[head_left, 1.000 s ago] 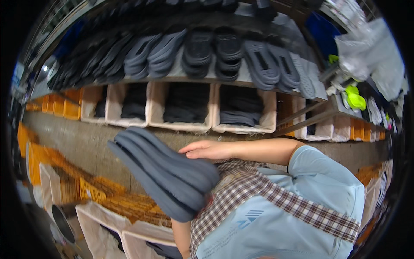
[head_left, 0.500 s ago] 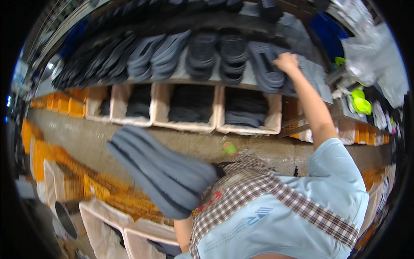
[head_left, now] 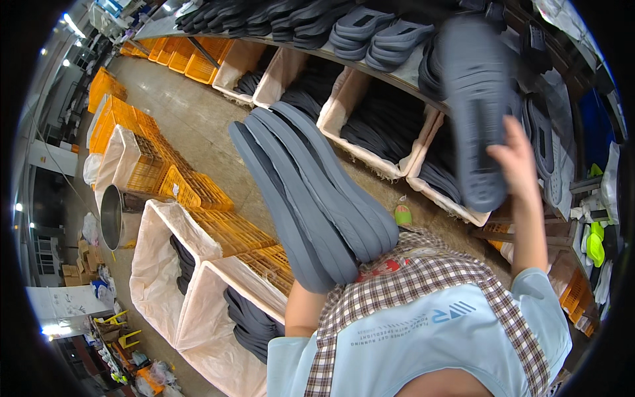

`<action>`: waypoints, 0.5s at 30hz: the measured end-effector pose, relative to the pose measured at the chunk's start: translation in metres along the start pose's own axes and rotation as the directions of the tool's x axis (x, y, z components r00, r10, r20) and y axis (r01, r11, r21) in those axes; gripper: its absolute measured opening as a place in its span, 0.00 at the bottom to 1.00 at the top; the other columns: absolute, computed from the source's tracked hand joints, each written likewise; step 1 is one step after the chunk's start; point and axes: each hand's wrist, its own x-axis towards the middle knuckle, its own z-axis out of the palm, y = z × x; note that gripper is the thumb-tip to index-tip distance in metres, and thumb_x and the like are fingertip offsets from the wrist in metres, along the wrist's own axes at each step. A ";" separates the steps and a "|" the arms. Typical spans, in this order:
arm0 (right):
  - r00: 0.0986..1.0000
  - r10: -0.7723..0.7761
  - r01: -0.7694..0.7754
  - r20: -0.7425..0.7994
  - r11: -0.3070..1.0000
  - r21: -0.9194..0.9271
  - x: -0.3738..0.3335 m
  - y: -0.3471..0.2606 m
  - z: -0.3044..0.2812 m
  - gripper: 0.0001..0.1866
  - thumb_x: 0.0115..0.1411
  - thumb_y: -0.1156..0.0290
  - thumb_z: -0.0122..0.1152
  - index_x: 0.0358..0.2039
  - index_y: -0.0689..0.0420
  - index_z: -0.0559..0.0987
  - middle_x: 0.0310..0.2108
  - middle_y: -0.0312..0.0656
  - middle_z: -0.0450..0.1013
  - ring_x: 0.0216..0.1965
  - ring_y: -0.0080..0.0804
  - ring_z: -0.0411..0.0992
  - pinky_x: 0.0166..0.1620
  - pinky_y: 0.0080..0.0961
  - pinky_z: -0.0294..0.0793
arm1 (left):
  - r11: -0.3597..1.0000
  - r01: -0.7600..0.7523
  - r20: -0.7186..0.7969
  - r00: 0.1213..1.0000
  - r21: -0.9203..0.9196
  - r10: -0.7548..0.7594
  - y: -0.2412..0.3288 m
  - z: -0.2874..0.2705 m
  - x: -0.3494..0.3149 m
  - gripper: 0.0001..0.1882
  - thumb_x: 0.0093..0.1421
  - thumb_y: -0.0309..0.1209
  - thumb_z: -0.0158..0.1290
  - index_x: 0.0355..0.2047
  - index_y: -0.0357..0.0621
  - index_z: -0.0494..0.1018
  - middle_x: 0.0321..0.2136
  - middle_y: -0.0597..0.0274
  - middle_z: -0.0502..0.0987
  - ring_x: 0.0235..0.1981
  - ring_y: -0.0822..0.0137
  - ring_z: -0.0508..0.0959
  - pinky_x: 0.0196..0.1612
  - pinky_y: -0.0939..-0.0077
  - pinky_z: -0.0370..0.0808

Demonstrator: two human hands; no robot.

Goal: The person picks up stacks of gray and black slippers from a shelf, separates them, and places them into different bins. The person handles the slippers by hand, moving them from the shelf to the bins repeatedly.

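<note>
1. A long counter (head_left: 409, 74) crosses from the top of the frame toward the right, its grey top carrying rows of dark soles (head_left: 261, 20) and stacked grey slotted soles (head_left: 399, 45).
2. Under it, in the upper centre, cloth-lined bins (head_left: 335, 109) hold dark flat pieces.
3. The brownish floor (head_left: 192, 99) runs from upper left to centre; orange crates (head_left: 132, 122) line its left side, with a metal drum (head_left: 131, 221) beside them and more lined bins (head_left: 198, 291) at lower left.
4. Farther off, at the left edge, lie cardboard boxes (head_left: 83, 261), with a yellow stool (head_left: 126, 339) below them; bright lamps (head_left: 74, 25) show at upper left.
5. At upper right, the right hand (head_left: 517, 162) has its grip closed on the edge of a slotted grey sole (head_left: 477, 112), raised in front of the counter.
6. In the centre, a stack of grey soles (head_left: 311, 192) lies tilted over the left forearm (head_left: 304, 311), its lower end against the checked apron (head_left: 423, 281).
7. The left hand is hidden by that stack, so its grip cannot be told.
8. The raised sole is blurred and covers part of the counter; the right hand's fingers are mostly behind it.
9. Neon-yellow items (head_left: 595, 245) at the right edge are too small to identify; the dark lens rim cuts off the corners.
</note>
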 end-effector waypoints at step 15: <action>0.603 0.074 -0.277 0.794 0.953 0.122 -0.062 -0.005 0.332 0.36 0.62 0.52 0.50 0.60 0.66 0.55 0.57 0.53 0.60 0.58 0.38 0.60 0.59 0.31 0.60 | 0.993 -0.116 -0.059 0.992 -0.025 0.114 0.063 -0.058 -0.078 0.30 0.62 0.40 0.47 0.60 0.42 0.53 0.49 0.48 0.68 0.48 0.55 0.73 0.51 0.60 0.73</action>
